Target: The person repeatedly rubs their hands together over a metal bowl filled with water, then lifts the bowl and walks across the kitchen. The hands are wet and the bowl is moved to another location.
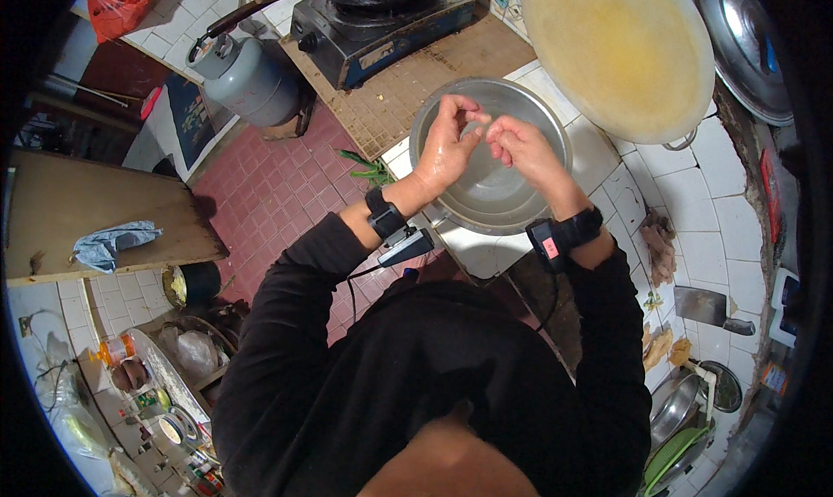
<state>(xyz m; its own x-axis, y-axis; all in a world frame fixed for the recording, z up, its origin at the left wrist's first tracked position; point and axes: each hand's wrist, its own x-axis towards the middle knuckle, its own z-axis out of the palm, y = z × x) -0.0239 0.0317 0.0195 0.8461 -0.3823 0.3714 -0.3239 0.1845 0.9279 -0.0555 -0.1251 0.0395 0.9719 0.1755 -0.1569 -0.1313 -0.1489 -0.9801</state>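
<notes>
A round metal basin (553, 119) stands on a white tiled counter in front of me, with what looks like shallow clear water in it. Both my hands are above it, close together near its middle. My left hand (444, 150) looks wet, its fingers bent in toward the thumb. Curled into a pinch, my right hand (525, 145) meets it from the other side. Something small and pale may sit between the fingertips, too small to name. Each wrist wears a black strap with a small device.
A large round yellowish board (620, 54) leans at the right, beside a metal lid (737, 41). Beyond the basin is a gas stove (373, 50) with a pan. A grey gas cylinder (252, 85) stands left. Green leaves (369, 169) poke out beside the counter. A cleaver (701, 306) lies right.
</notes>
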